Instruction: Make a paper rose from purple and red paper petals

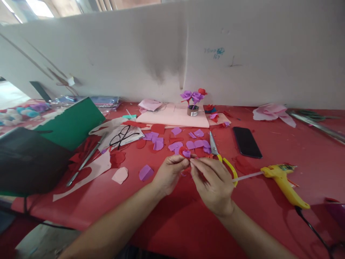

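Between my two hands is a small paper flower [185,153] with a purple centre and red petals around it. My left hand [172,171] pinches it from the left, thumb against its base. From the right, the fingertips of my right hand [212,181] close on its lower edge. Purple paper petals [198,144] lie just beyond my hands. A pair of scissors with yellow handles [228,167] rests beside my right hand, partly hidden by it. A purple petal [146,173] and a pale pink petal [120,175] lie left of my left hand.
On the right are a yellow glue gun [283,181] with a cord and a black phone [247,142]. Finished flowers stand in a brown ring [193,111] at the back. Eyeglasses [122,137], tweezers [86,160] and a green board [75,122] are on the left.
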Available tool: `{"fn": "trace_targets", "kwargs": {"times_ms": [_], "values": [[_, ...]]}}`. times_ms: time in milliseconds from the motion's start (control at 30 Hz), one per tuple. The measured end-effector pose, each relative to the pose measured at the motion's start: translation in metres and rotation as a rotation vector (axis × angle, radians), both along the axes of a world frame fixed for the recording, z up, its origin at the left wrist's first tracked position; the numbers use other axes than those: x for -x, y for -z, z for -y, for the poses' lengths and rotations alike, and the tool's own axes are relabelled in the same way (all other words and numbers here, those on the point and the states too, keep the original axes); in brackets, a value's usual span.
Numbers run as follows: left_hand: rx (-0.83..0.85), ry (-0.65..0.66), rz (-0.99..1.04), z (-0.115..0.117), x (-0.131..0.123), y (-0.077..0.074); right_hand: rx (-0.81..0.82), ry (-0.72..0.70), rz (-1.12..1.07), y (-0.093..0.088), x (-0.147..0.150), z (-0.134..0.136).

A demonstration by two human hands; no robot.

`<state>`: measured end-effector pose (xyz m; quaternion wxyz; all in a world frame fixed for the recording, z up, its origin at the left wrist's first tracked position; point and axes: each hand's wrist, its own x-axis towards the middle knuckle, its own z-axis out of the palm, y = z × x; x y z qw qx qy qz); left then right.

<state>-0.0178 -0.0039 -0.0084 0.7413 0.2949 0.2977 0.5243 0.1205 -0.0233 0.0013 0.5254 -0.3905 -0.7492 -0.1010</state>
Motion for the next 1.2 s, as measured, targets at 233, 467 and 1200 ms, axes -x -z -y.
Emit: {"fn": "trace_targets", "kwargs": {"times_ms": [233,467,1200], "values": [[-0.005,-0.087,-0.031,-0.002,0.002,-0.006,-0.024,0.147,0.284,0.001,0.006,0.002],[-0.010,-0.148,-0.063,-0.009,0.006,-0.001,0.099,0.097,0.307,0.009,0.009,-0.001],[0.012,-0.133,-0.148,-0.016,0.015,-0.005,0.970,0.895,0.358,0.013,-0.198,0.028]]}}
